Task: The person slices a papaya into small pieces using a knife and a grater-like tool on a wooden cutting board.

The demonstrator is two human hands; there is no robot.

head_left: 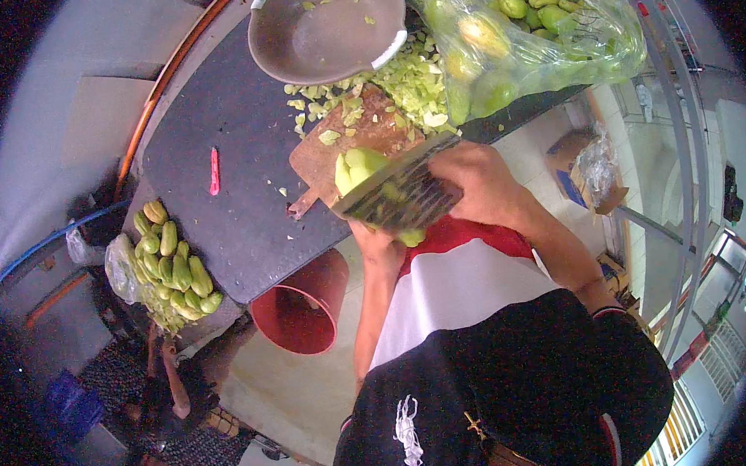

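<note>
Green fruit (360, 168) on wooden cutting board (336, 151), under cleaver (400, 190) clenched in right grip (479, 182); left grip (378, 243) cupped beneath fruit.

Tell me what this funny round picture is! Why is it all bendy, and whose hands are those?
There is no machine here, just a person working with bare hands. A camera worn on their head looks down, and its wide lens bends straight edges, so the picture looks round.

The right hand holds a big flat cleaver. The left hand is mostly hidden under the blade and holds a pale green fruit against it.

They work at a dark table. On it lie a wooden cutting board, a heap of chopped green pieces, a grey bowl, a clear bag of green fruit and a small pink thing. Beside the table are a red bucket and another pile of green fruit.
</note>
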